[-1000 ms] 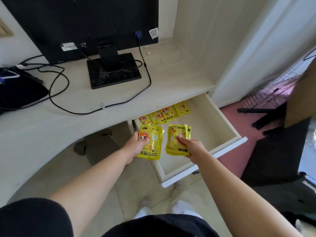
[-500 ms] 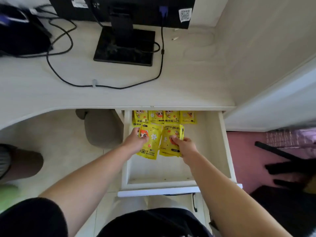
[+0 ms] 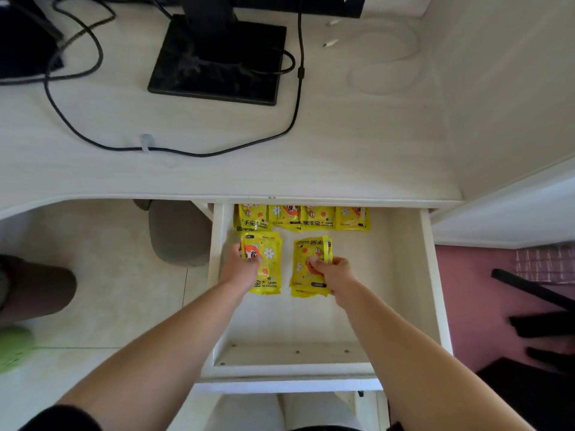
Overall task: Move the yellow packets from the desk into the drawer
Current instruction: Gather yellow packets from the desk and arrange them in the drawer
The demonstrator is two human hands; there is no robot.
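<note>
Placing: two stacks of yellow packets, left stack (image 3: 266, 269) & right stack (image 3: 306, 275), both inside the open drawer (image 3: 431, 290), just in front of the back row (image 3: 303, 217) of packets.
Left hand (image 3: 242, 265): fingers curled round left stack's edge, thumb on its face.
Right hand (image 3: 333, 273): thumb & fingertips pinching right stack near its middle.
Doing it well: I'd lower each stack flat onto the drawer floor, side by side, w/o overlapping the back row, then let go. The fanned right stack prob. wants squaring up.
Desk (image 3: 342, 150): no yellow packets on the visible part, only monitor stand (image 3: 214, 60) & cable (image 3: 292, 119).
Hard to tell: whether the stacks touch the floor; packets per stack; back row's tops hidden under the desk edge; desk's left end cut off.
</note>
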